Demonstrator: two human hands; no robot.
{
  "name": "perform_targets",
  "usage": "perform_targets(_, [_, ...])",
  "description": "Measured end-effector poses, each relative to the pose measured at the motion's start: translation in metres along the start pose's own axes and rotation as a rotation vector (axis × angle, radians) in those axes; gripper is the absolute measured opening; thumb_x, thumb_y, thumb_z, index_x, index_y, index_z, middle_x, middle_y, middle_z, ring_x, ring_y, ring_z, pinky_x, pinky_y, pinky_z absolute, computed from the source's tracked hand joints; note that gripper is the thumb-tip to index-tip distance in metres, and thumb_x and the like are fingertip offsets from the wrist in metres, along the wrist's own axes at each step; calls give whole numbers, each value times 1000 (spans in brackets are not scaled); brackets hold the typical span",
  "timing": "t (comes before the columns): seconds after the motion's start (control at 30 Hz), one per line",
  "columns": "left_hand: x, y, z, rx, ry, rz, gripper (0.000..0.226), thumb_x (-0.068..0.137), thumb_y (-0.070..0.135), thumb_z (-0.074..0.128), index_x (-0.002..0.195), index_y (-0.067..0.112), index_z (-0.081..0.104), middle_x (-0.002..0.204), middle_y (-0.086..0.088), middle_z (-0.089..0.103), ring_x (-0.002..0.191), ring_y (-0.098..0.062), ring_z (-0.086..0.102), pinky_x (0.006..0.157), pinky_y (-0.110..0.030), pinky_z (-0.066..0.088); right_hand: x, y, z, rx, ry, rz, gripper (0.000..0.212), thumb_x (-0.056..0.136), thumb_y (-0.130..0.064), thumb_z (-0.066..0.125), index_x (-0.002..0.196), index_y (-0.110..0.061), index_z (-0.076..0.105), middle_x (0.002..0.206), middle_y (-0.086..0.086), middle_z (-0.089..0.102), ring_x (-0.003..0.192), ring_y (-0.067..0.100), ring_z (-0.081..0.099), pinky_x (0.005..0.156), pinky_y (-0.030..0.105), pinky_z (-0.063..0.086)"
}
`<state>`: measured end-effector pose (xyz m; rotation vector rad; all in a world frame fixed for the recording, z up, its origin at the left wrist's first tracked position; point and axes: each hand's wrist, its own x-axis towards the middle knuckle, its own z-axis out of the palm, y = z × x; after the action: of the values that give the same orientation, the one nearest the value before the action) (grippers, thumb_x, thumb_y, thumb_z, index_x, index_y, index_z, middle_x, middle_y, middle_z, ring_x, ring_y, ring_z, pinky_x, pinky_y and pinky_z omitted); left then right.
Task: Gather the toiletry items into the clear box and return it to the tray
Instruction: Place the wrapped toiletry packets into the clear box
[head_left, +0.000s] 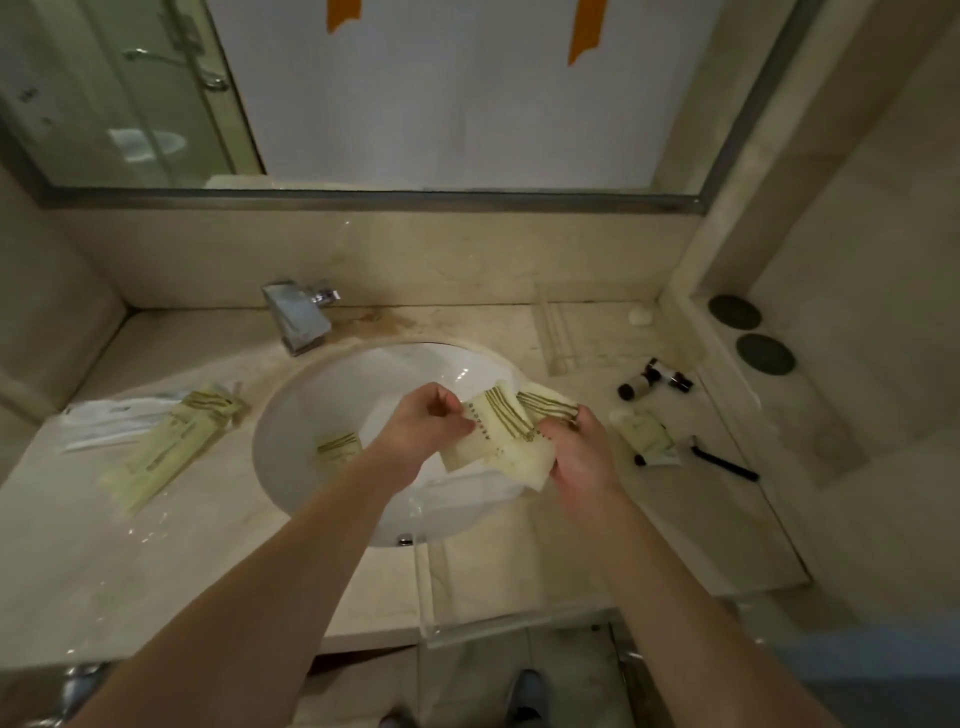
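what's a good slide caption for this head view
Both hands, left and right, hold cream striped toiletry packets over the white oval sink; more packets lie on the beige marble counter.

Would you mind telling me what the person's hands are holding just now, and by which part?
Both hands hold cream striped sachets over the sink: the left hand pinches the left edge, the right hand grips the right side.

Marble counter: sachets, bottles, razor.
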<state>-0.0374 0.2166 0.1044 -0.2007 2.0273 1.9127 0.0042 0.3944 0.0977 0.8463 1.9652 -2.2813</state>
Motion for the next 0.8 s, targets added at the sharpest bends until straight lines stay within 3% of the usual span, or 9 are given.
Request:
perform_targets(0.1, [-4, -8, 10, -8, -15, -61, 41, 68, -3, 75, 91, 22, 52, 99, -17, 55, 93, -35, 63, 82, -46, 55, -3, 1, -19, 96, 71, 53, 24, 80, -2, 61, 100, -14, 61, 101, 10, 70, 89, 26, 69, 81, 49, 58])
perform_targets(0.17, [-10, -11, 18, -39, -83, -93, 48, 74, -6, 71, 108, 22, 52, 92, -12, 55, 88, -31, 61, 76, -44, 53, -4, 5, -26, 154, 77, 97, 24, 84, 1, 57, 103, -12, 62, 97, 10, 71, 88, 27, 69, 79, 45, 58])
perform_targets(0.23, [-12, -14, 25, -70, -135, -140, 40, 77, -6, 69, 106, 16, 55, 90, -11, 59, 85, -29, 62, 69, -36, 52, -3, 12, -26, 162, 34, 143, 25, 86, -3, 56, 109, -10, 64, 100, 12, 73, 91, 29, 71, 80, 45, 58])
perform_targets(0.3, [-15, -18, 34, -45, -136, -195, 27, 75, -2, 73, 91, 12, 56, 91, -12, 65, 84, -28, 65, 68, -36, 55, -5, 18, -24, 143, -37, 170, 27, 87, -12, 59, 113, -11, 65, 104, 11, 73, 95, 30, 71, 85, 49, 57])
perform_targets(0.43, [-21, -28, 47, 221, -189, -245, 27, 71, 17, 81, 81, 10, 57, 80, -6, 67, 72, -20, 64, 78, -36, 56, -5, 24, -22, -189, -68, 71, 28, 78, -12, 68, 105, -15, 64, 105, 5, 72, 95, 25, 69, 89, 50, 55])
perform_targets(0.57, [-27, -33, 45, 408, -220, -325, 40, 68, 32, 83, 92, 15, 56, 80, -1, 66, 72, -16, 62, 75, -32, 51, -3, 24, -30, -531, -203, -7, 25, 75, -9, 68, 100, -11, 64, 100, 8, 71, 94, 25, 67, 86, 45, 55])
perform_targets(0.67, [-24, -39, 29, 346, -93, -324, 46, 69, 19, 82, 105, 11, 55, 90, -10, 68, 75, -20, 63, 74, -33, 53, 0, 29, -32, -766, -407, -25, 24, 77, -7, 68, 100, -9, 65, 101, 10, 70, 93, 24, 66, 84, 41, 52])
perform_targets(0.8, [-27, -50, 11, 442, -51, -321, 36, 72, 1, 73, 105, 6, 61, 88, -12, 68, 72, -18, 63, 74, -31, 55, -1, 46, -16, -1050, -649, 40, 23, 81, -9, 66, 104, -8, 65, 107, 8, 67, 99, 23, 63, 86, 37, 51])
